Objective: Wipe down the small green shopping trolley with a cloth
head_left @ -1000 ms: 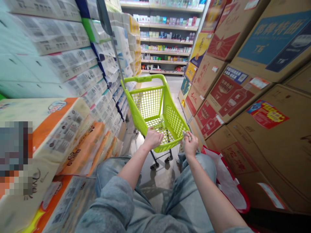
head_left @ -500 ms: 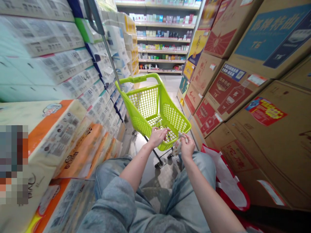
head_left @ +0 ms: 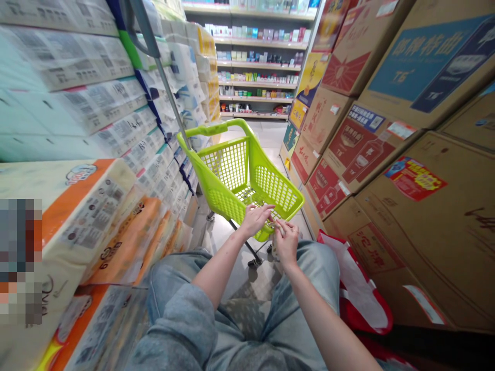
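My left hand [head_left: 256, 220] is over the near end of the green shopping cart basket [head_left: 220, 198], with its fingers stretched toward my right hand. Its fingertips are close to those of my right hand, and I cannot tell whether they touch. My right hand [head_left: 285, 241], with a ring on one finger, is closed in a pinch at the cart's front rim. From it hangs a small pale patterned cloth piece [head_left: 275, 252], mostly hidden behind the hand. Inside the basket only the slatted floor shows.
Wrapped tissue packs [head_left: 116, 139] are stacked along the left, with orange packs [head_left: 119, 242] nearer. Cardboard cartons [head_left: 417, 216] form a wall at right. A red and white bag [head_left: 359, 283] stands beside my right knee. Shelves of small goods [head_left: 259, 64] stand ahead.
My right hand has moved left, closer to my left hand, and turned so that the cloth piece is now mostly hidden. My left hand has shifted slightly right.
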A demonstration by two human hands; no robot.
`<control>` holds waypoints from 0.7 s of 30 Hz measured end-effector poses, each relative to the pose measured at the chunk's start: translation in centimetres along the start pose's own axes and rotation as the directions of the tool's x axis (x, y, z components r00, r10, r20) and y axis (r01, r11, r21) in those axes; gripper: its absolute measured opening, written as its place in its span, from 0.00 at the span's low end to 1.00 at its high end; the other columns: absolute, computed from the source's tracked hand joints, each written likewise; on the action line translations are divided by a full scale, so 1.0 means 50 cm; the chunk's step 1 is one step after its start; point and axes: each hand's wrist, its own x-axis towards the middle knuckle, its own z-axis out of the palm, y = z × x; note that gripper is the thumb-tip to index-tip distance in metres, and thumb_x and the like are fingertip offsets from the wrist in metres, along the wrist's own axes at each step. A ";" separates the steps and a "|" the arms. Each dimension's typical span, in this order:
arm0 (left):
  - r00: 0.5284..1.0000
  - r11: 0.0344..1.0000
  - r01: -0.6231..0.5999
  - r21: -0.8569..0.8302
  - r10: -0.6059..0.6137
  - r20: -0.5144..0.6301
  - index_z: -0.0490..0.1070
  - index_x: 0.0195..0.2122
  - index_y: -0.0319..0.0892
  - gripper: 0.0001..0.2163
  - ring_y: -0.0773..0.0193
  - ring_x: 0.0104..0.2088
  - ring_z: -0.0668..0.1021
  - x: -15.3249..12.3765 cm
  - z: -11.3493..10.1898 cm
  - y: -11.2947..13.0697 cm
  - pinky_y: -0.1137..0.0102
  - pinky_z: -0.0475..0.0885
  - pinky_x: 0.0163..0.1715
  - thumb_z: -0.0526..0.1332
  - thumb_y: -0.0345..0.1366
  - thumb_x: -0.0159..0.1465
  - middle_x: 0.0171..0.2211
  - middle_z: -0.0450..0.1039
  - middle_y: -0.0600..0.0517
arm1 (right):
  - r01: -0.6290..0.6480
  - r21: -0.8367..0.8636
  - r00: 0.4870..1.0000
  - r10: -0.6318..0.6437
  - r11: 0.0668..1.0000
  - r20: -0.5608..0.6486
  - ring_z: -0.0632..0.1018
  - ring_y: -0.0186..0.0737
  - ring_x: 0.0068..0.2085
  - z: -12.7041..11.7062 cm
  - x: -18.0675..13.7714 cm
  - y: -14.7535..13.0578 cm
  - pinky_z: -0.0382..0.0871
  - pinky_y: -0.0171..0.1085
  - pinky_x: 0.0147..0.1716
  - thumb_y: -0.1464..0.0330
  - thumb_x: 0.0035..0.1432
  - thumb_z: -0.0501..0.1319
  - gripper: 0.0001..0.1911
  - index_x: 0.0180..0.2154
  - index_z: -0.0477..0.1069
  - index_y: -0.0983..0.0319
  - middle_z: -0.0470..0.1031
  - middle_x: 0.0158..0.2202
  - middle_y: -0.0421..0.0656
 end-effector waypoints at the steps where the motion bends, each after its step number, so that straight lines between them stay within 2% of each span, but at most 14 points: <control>1: 1.000 0.999 -0.025 0.023 0.025 0.007 0.63 0.55 0.48 0.19 0.66 0.46 0.74 -0.002 -0.007 -0.007 0.62 0.56 0.55 0.41 0.39 0.69 0.38 0.78 0.57 | 0.006 -0.006 1.000 -0.006 1.000 0.010 0.70 0.43 0.44 -0.005 0.005 0.003 0.65 0.44 0.49 0.66 0.57 0.55 0.15 0.41 0.76 0.64 0.68 0.41 0.50; 4: 0.992 0.973 -0.118 0.200 0.123 -0.014 0.65 0.54 0.45 0.17 0.65 0.49 0.72 -0.008 -0.041 -0.042 0.62 0.55 0.58 0.47 0.39 0.67 0.45 0.75 0.53 | 0.047 -0.027 0.997 -0.045 0.999 0.069 0.71 0.42 0.43 -0.020 0.030 0.014 0.66 0.44 0.48 0.66 0.57 0.55 0.14 0.38 0.77 0.63 0.68 0.39 0.49; 6: 0.988 0.914 -0.105 0.392 0.139 -0.060 0.68 0.49 0.47 0.14 0.61 0.53 0.69 -0.010 -0.068 -0.071 0.55 0.45 0.62 0.48 0.40 0.67 0.49 0.72 0.51 | 0.076 -0.033 0.992 -0.072 0.997 0.106 0.71 0.43 0.43 -0.030 0.049 0.021 0.66 0.43 0.47 0.67 0.57 0.55 0.14 0.38 0.77 0.63 0.69 0.39 0.49; 7: 0.986 0.882 -0.111 0.459 0.154 -0.057 0.68 0.49 0.48 0.14 0.60 0.55 0.67 -0.009 -0.079 -0.085 0.52 0.41 0.63 0.49 0.42 0.67 0.50 0.71 0.51 | 0.083 -0.037 0.990 -0.079 0.996 0.118 0.71 0.43 0.42 -0.033 0.058 0.025 0.66 0.43 0.47 0.67 0.57 0.54 0.14 0.38 0.77 0.63 0.69 0.39 0.49; 9: 0.977 0.809 -0.184 0.558 0.211 0.017 0.68 0.49 0.49 0.15 0.58 0.56 0.66 -0.003 -0.090 -0.104 0.49 0.38 0.63 0.50 0.45 0.66 0.49 0.71 0.51 | 0.081 -0.047 0.989 -0.074 0.996 0.125 0.71 0.43 0.41 -0.037 0.072 0.030 0.66 0.43 0.46 0.67 0.56 0.55 0.14 0.37 0.77 0.63 0.69 0.39 0.49; 12: 0.975 0.716 -0.171 0.677 0.222 0.011 0.71 0.43 0.46 0.14 0.58 0.49 0.71 0.012 -0.078 -0.112 0.47 0.42 0.62 0.49 0.45 0.67 0.40 0.72 0.50 | 0.049 -0.054 0.995 -0.044 0.997 0.091 0.70 0.44 0.41 -0.033 0.081 0.033 0.66 0.44 0.46 0.66 0.56 0.54 0.14 0.37 0.77 0.63 0.70 0.38 0.49; 15: 0.969 0.665 -0.143 0.733 0.245 -0.034 0.71 0.40 0.46 0.13 0.57 0.46 0.71 0.024 -0.051 -0.105 0.47 0.45 0.61 0.50 0.45 0.66 0.37 0.71 0.50 | 0.020 -0.045 0.999 -0.019 0.999 0.028 0.69 0.45 0.45 -0.022 0.065 0.027 0.65 0.44 0.49 0.65 0.57 0.53 0.16 0.40 0.76 0.64 0.70 0.39 0.50; 21: 0.972 0.685 -0.093 0.723 0.220 -0.083 0.70 0.39 0.47 0.12 0.56 0.45 0.70 0.021 -0.033 -0.089 0.47 0.45 0.61 0.51 0.44 0.66 0.37 0.70 0.48 | 0.019 -0.040 1.000 -0.020 0.999 -0.014 0.70 0.44 0.47 -0.009 0.013 0.020 0.62 0.45 0.52 0.62 0.59 0.52 0.20 0.46 0.74 0.65 0.67 0.43 0.51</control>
